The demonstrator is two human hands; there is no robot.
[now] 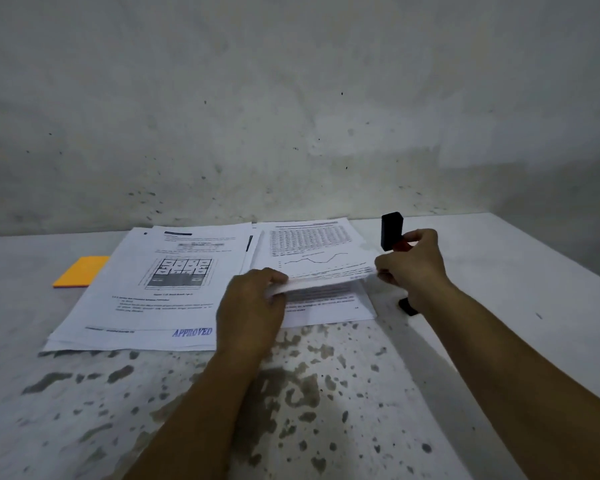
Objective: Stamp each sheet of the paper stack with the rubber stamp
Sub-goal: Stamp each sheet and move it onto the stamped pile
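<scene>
Fingers of the left hand [253,303] are pinched on the near left edge of the top sheet [312,258] of the right-hand paper stack [329,313], which is lifted clear of the pages beneath. The right hand [413,268] does two jobs at once: its lower fingers are closed on the sheet's near right corner, while the rubber stamp [391,231] is gripped between thumb and upper fingers and held upright above the desk [326,393], just right of the stack.

Several risks are judged from this hold. The stamp could be let slip as the sheet is carried across, because the grip is shared. The inked face could be brushed against the paper and a smear left. More than one sheet may be taken up, so that a page would go unstamped; whether one or several are lifted cannot be told. The thin sheet could also be creased by the two-point pull.

Counted: two hands, one stamp, two piles of paper. The left pile [146,292] shows one blue "APPROVED" mark [192,332] on its top page. One orange sticky-note pad [82,271] lies at far left. One small dark object [407,305] is partly hidden behind the right wrist.
</scene>
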